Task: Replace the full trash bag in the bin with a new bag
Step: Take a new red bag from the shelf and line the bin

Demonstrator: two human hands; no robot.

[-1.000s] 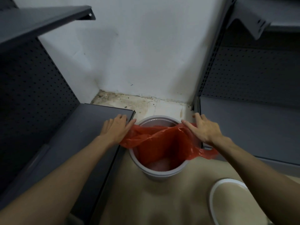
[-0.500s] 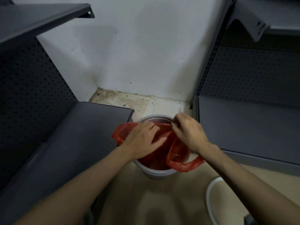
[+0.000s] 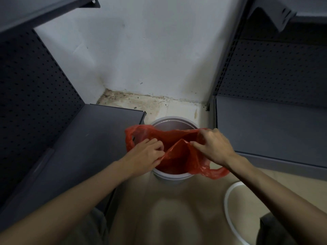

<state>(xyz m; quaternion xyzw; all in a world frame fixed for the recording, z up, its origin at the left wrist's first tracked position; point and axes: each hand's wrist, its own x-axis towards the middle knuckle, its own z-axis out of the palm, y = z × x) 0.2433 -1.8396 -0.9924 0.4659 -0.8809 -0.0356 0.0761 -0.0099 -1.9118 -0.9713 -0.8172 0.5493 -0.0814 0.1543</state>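
**Hands pinch a red bag over the bin**

The left hand [image 3: 148, 154] pinches the near edge of the red bag [image 3: 178, 152], fingers curled on the plastic. The right hand [image 3: 212, 145] grips the bag's right side, thumb and fingers closed on a fold. The bag sits in the mouth of the white bin [image 3: 171, 177], handle loops draped outside. A white ring [image 3: 228, 206] lies on the floor [image 3: 150, 200], near the bin.

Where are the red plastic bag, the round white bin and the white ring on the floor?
red plastic bag [image 3: 178, 152], head view, its crumpled middle fold.
round white bin [image 3: 172, 178], head view, near outer wall.
white ring [image 3: 228, 195], head view, left curve.
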